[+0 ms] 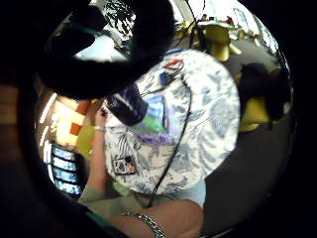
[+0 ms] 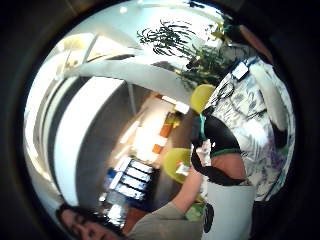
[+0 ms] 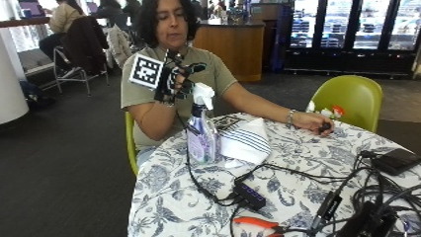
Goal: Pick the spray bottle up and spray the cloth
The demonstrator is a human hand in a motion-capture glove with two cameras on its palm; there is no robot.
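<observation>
While the spray bottle (image 3: 201,129) stands beside the cloth (image 3: 246,140), the right hand (image 3: 176,76) hovers above — grip released, fingers relaxed.

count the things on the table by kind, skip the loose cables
spray bottle: 1
striped cloth: 1
black power strip: 1
orange-handled pliers: 1
flat black device: 1
total: 5
The gloved right hand is raised above the bottle, touching none of them.
</observation>
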